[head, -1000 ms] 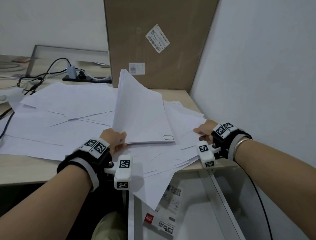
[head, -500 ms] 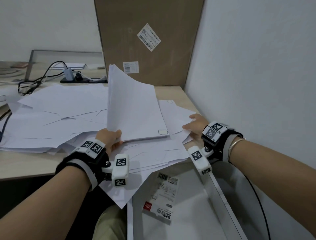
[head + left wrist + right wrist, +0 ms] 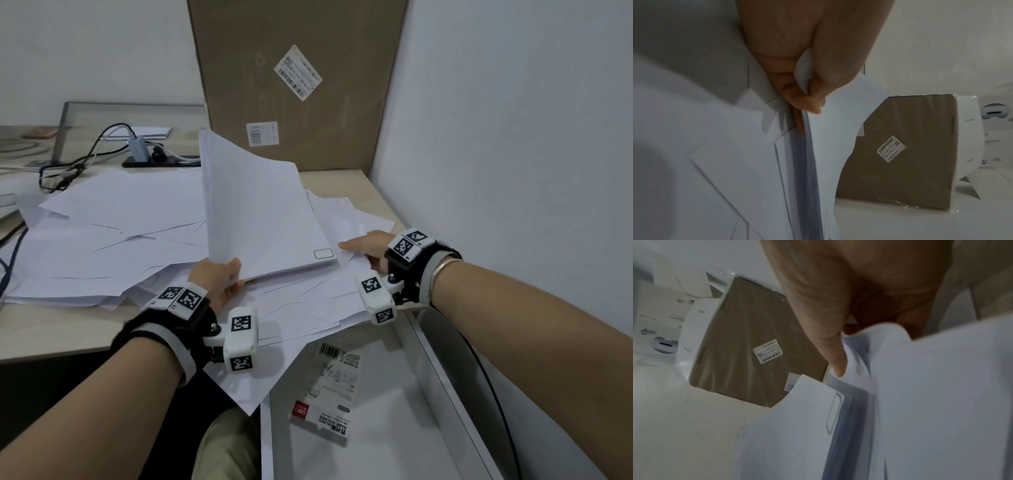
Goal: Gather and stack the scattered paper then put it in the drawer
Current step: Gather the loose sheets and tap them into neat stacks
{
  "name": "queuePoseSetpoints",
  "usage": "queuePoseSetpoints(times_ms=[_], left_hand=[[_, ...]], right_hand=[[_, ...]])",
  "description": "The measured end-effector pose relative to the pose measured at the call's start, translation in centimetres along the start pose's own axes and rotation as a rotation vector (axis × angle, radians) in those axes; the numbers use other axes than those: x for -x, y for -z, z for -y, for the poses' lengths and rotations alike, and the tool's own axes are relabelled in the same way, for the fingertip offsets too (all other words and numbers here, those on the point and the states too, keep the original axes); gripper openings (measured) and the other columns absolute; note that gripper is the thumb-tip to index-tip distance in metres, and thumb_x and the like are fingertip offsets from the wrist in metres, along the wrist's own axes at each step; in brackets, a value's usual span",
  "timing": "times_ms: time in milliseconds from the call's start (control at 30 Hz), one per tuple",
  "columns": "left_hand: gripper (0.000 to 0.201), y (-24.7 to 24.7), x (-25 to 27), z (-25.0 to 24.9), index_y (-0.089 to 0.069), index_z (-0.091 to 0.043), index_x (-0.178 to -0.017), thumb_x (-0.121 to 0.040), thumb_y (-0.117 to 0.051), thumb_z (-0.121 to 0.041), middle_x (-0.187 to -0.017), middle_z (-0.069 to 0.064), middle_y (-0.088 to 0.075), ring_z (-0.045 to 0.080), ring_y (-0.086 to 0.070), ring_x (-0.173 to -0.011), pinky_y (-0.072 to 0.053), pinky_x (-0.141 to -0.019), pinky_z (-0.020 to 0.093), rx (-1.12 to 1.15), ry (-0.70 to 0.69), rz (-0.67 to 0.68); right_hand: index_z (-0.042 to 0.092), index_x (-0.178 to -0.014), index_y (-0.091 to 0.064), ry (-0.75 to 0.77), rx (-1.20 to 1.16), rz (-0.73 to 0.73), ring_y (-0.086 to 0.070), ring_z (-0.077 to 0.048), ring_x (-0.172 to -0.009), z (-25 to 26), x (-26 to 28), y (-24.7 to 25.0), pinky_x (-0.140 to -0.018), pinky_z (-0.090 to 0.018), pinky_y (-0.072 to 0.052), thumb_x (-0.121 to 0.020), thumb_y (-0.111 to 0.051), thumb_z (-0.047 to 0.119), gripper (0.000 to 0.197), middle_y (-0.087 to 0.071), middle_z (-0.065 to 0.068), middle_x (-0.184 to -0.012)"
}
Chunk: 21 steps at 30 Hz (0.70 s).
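White paper throughout. Left hand [image 3: 214, 278]: fingers [image 3: 807, 99] curled round the near left corner of a gathered stack of sheets [image 3: 257, 219], thumb on top, the edge pinched tight in the left wrist view. The stack is tilted, its left side raised and its right side down on the loose paper beneath; a small rounded-rectangle outline is printed at its near right corner.

Right hand [image 3: 368, 245]: thumb stretched flat over loose sheets at the right of the stack, the other fingers tucked under their edge, so a few sheets are pinched between thumb and fingers [image 3: 830, 344]. How many sheets, cannot be told.

Scattered paper [image 3: 113, 240]: overlapping white sheets spread over the left and middle of the tabletop [image 3: 61, 329], several hanging over its near edge above the drawer.

Drawer [image 3: 394, 411]: white, pulled open below the tabletop's near right edge. Inside lies a packet of name stickers [image 3: 325, 401] with a red label corner.

Cardboard box [image 3: 298, 85]: brown, upright at the back of the tabletop against the wall, two barcode labels on its face.

Power strip [image 3: 154, 159]: dark, at the back left, with a plugged adapter and black cables [image 3: 68, 168] trailing left.
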<state>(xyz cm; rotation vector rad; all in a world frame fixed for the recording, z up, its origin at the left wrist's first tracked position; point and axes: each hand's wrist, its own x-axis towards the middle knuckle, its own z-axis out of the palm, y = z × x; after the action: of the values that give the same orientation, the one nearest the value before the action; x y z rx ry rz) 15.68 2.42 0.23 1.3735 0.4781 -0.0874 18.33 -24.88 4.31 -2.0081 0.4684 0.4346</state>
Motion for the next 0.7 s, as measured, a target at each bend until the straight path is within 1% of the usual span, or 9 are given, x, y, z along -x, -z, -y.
queuePoseSetpoints(times_ms=[67, 100, 167, 267, 333, 433, 533, 633, 700], left_hand=[[0.018, 0.0, 0.2, -0.1, -0.047, -0.009, -0.079, -0.094, -0.056, -0.007, -0.069, 0.008, -0.043, 0.019, -0.043, -0.056, -0.048, -0.039, 0.018, 0.027, 0.011, 0.011], [0.019, 0.0, 0.4, -0.3, -0.046, -0.009, -0.077, -0.094, -0.056, -0.007, -0.068, 0.007, -0.042, 0.019, -0.044, -0.053, -0.048, -0.039, 0.019, 0.037, 0.004, 0.017], [0.02, -0.1, 1.0, -1.0, -0.047, -0.009, -0.076, -0.094, -0.055, -0.006, -0.069, 0.006, -0.043, 0.015, -0.047, -0.053, -0.047, -0.04, 0.017, 0.046, -0.044, 0.019], [0.014, 0.1, 1.6, -2.9, -0.051, -0.009, -0.081, -0.092, -0.057, -0.003, -0.079, 0.005, -0.049, 0.014, -0.046, -0.067, -0.048, -0.041, 0.013, 0.073, -0.136, -0.016], [0.015, 0.3, 2.1, -4.6, -0.051, -0.011, -0.081, -0.093, -0.056, -0.003, -0.079, 0.004, -0.049, 0.013, -0.046, -0.066, -0.047, -0.041, 0.012, 0.09, -0.176, -0.029], [0.014, 0.4, 3.0, -6.3, -0.05, -0.009, -0.081, -0.093, -0.055, -0.004, -0.077, 0.004, -0.048, 0.011, -0.045, -0.064, -0.045, -0.04, 0.01, 0.068, -0.239, -0.057], [0.013, 0.5, 3.6, -6.7, -0.049, -0.009, -0.084, -0.094, -0.052, -0.003, -0.077, 0.003, -0.048, 0.01, -0.047, -0.064, -0.045, -0.041, 0.009, 0.072, -0.269, -0.063], [0.021, 0.6, 3.8, -6.7, -0.045, -0.017, -0.079, -0.096, -0.049, -0.006, -0.079, 0.0, -0.05, 0.009, -0.052, -0.067, -0.047, -0.042, 0.011, 0.143, -0.224, -0.057], [0.024, 0.8, 3.9, -6.7, -0.044, -0.017, -0.077, -0.097, -0.047, -0.005, -0.079, -0.001, -0.05, 0.009, -0.052, -0.067, -0.047, -0.04, 0.011, 0.178, -0.208, -0.089]], right_hand=[[-0.005, -0.12, -0.052, 0.014, 0.101, -0.061, -0.065, -0.036, -0.102, 0.3, 0.2, -0.7, -0.093, -0.049, -0.052, -0.082, -0.072, 0.032, 0.057, -0.065, -0.021, -0.114], [-0.004, -0.125, -0.048, 0.032, 0.187, -0.116, -0.062, -0.037, -0.108, 0.6, 0.5, -0.9, -0.096, -0.047, -0.05, -0.083, -0.071, 0.032, 0.059, -0.061, -0.019, -0.121], [0.0, -0.13, -0.048, 0.095, 0.238, -0.186, -0.058, -0.034, -0.115, 1.1, 0.8, -0.6, -0.1, -0.042, -0.047, -0.084, -0.069, 0.031, 0.058, -0.057, -0.016, -0.129], [0.001, -0.121, -0.055, 0.178, 0.135, -0.333, -0.059, -0.035, -0.109, 1.7, 1.1, 0.9, -0.097, -0.043, -0.048, -0.085, -0.064, 0.025, 0.044, -0.061, -0.018, -0.123], [-0.001, -0.118, -0.059, 0.271, -0.049, -0.443, -0.061, -0.035, -0.106, 2.1, 1.6, 1.9, -0.094, -0.041, -0.05, -0.087, -0.059, 0.014, 0.035, -0.063, -0.019, -0.118], [0.004, -0.112, -0.062, 0.342, -0.26, -0.612, -0.064, -0.035, -0.099, 2.3, 2.3, 3.0, -0.091, -0.044, -0.051, -0.087, -0.054, 0.013, 0.028, -0.067, -0.015, -0.109], [0.011, -0.107, -0.061, 0.311, -0.347, -0.661, -0.065, -0.032, -0.093, 2.2, 2.9, 3.0, -0.089, -0.045, -0.053, -0.085, -0.052, 0.019, 0.025, -0.068, -0.01, -0.103], [0.01, -0.106, -0.059, 0.295, -0.38, -0.7, -0.064, -0.033, -0.099, 2.2, 3.6, 3.1, -0.091, -0.046, -0.052, -0.086, -0.051, 0.017, 0.023, -0.067, -0.013, -0.11], [0.007, -0.111, -0.058, 0.295, -0.417, -0.729, -0.063, -0.034, -0.104, 2.6, 4.3, 3.6, -0.094, -0.044, -0.05, -0.087, -0.05, 0.014, 0.026, -0.065, -0.014, -0.115]])
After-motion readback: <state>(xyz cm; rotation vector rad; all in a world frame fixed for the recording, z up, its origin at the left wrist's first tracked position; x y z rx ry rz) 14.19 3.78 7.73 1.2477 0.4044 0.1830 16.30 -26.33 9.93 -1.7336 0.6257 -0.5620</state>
